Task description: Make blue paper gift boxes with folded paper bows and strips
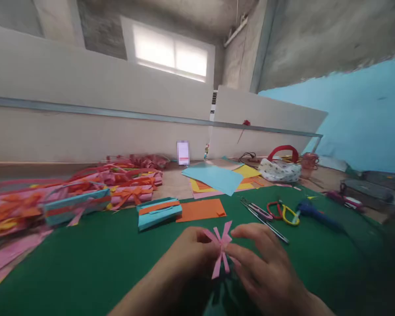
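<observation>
A small pink paper bow with several thin strips sticks up between my two hands, low in the middle of the view. My left hand pinches it from the left with closed fingers. From the right, my right hand pinches its middle with closed fingertips. Both hands hover over the green mat. Just beyond them lie a teal paper box with an orange band and an orange paper sheet.
Piles of pink and orange paper bows and boxes fill the left. Scissors with red and yellow handles, a metal ruler and a blue tool lie at right. Coloured sheets and a red-handled bag sit farther back.
</observation>
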A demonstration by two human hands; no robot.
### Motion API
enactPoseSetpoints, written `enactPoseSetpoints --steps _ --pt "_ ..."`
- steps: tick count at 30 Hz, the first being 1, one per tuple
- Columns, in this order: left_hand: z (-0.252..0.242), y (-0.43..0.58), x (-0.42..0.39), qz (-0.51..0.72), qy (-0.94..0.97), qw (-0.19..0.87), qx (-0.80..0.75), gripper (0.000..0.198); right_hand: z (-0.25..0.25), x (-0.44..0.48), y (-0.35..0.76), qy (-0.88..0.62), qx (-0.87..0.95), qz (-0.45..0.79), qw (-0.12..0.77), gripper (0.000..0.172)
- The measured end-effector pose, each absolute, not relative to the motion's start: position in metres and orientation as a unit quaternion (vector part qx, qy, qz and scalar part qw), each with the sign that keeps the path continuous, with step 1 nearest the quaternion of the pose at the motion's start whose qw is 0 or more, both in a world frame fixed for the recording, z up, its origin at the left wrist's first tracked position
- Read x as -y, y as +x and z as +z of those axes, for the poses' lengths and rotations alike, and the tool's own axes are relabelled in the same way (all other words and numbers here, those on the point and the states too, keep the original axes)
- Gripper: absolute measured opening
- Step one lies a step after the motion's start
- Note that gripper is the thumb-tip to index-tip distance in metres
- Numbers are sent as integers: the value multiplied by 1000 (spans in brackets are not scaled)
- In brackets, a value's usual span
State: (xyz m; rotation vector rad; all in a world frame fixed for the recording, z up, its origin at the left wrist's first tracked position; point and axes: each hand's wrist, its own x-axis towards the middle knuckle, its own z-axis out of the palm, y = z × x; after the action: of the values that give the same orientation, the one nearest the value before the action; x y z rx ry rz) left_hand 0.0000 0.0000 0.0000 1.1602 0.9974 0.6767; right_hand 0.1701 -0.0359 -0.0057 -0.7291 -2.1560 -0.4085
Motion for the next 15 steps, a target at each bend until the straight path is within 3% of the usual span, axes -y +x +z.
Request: enactPoseSetpoints --steps 10,15 --pt "1 -2 -1 312 520 663 -439 25 -2 36 161 -298 855 -160 394 18" --pt "7 0 3 326 545 641 -430 24 10 29 163 -333 847 -67 409 26"
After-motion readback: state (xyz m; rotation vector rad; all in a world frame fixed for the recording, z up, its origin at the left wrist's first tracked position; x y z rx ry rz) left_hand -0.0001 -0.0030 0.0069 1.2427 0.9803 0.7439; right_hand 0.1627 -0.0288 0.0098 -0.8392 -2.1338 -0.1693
